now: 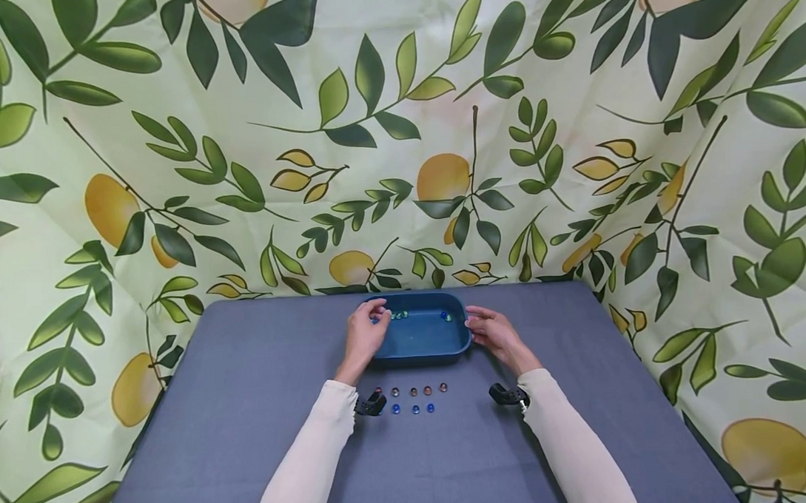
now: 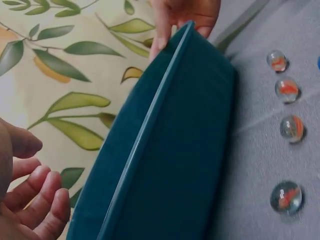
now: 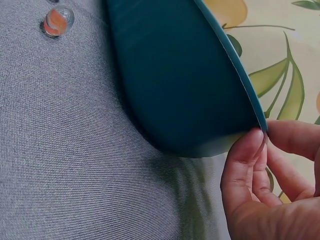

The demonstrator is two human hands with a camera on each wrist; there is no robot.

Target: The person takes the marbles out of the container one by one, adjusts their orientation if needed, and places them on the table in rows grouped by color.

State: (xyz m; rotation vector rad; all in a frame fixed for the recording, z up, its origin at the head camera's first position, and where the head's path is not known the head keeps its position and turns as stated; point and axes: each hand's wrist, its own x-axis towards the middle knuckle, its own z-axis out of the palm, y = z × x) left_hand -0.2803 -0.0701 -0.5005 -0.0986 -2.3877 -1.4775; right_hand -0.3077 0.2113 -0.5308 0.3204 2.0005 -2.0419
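Observation:
A dark blue plastic bin (image 1: 422, 335) stands near the back of the table. My right hand (image 1: 499, 335) pinches its right rim, the thumb (image 3: 245, 150) outside and the forefinger at the edge. Over the bin's left end hovers my left hand (image 1: 364, 333), its fingers loosely bent and apart from the thumb, with nothing seen between them. Inside the bin, several green marbles (image 1: 398, 315) lie near the left hand. A blue marble (image 1: 444, 316) and a greenish one (image 1: 448, 319) lie toward the right end.
In front of the bin, several orange-streaked glass marbles (image 1: 413, 392) form a row on the grey cloth (image 1: 262, 404). Closer to me lies a row of 3 blue marbles (image 1: 416, 409). A leaf-and-lemon patterned curtain (image 1: 386, 163) hangs behind and at both sides.

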